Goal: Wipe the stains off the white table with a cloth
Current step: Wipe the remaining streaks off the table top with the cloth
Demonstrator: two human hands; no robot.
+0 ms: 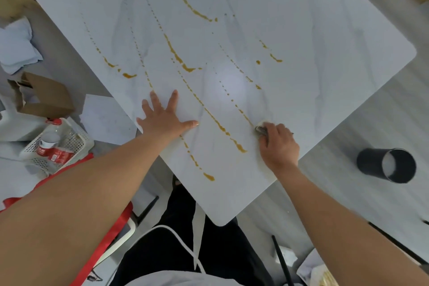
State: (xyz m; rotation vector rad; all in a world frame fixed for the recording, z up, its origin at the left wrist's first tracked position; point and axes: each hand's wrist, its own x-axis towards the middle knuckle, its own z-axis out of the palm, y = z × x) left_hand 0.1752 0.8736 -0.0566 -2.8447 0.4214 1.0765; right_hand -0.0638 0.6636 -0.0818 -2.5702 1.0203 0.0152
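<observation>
Two bare hands are on the white table with faint grey veins (325, 30). The fingers (173, 98) of the left hand (162, 119) are straight and spread wide. They lie flat on the table just inside its near left edge and hold nothing. The fingers (267, 138) of the right hand (279, 146) are curled around a small crumpled pale cloth (262, 124), which touches the table close to its near right edge. The cloth sits at the near end of one thin dotted streak.

Several long orange-brown stains (217, 123) run in broken lines from the far side toward the near corner. One thick line lies between the two hands.

On the floor beyond the right edge stands a black round container (371, 162). Beyond the left edge there are a white plastic basket (76, 144) with a red-labelled bottle (52, 148) inside, a brown cardboard box (46, 97) and a crumpled light blue rag (16, 46).

Both forearms are bare and reach forward. The left arm is nearly straight, and the right wrist is bent down over the cloth.
</observation>
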